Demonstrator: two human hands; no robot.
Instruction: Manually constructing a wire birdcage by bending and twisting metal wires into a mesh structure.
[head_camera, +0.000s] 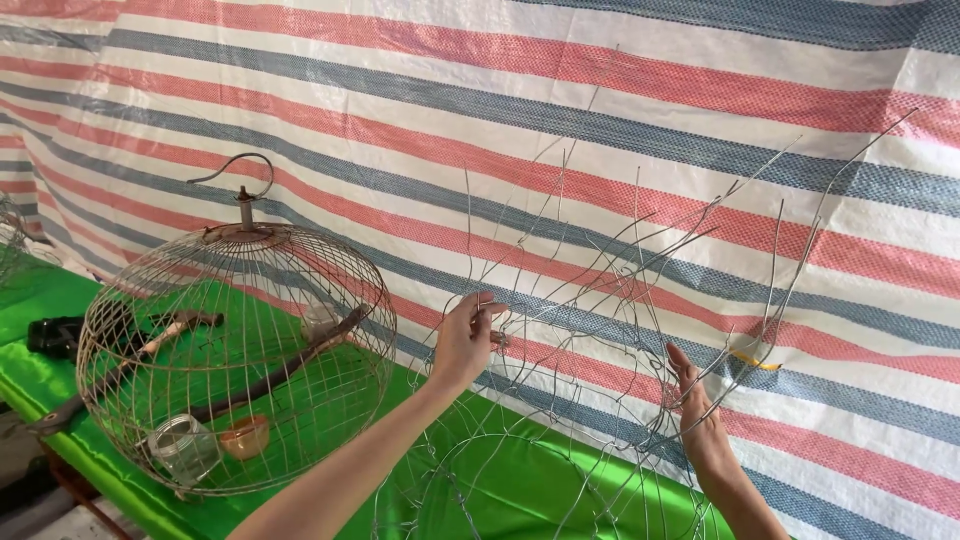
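Over the right part of the green surface (520, 490): an unfinished wire frame (600, 340) stands with many loose wire ends sticking up and fanning outward in front of the striped tarp (620, 110).
Left hand (462, 342): raised at the frame's left side, fingers (487, 308) pinched together on one thin upright wire.
Right hand (700, 415): at the frame's right side, fingers (685, 365) straight and held close together, lying flat against a few slanting wires; whether it grips any of them cannot be told.
Wire frame base: curved hoops of the same wire rest on the surface near its front edge, between the two forearms.
Yellow piece (752, 360): a small yellow bit sits among the wires just right of the right hand; what it is cannot be told.
Finished cage (235, 360): a round, domed wire cage stands on the left part of the surface, well apart from the hands, with a hook (240, 175) on top.
Inside the cage: a wooden perch (280, 370) runs slantwise, a clear glass jar (185, 447) and a small orange cup (246, 435) stand near its bottom front.
Far left edge of the surface: a dark tool (55, 333) lies behind the cage.
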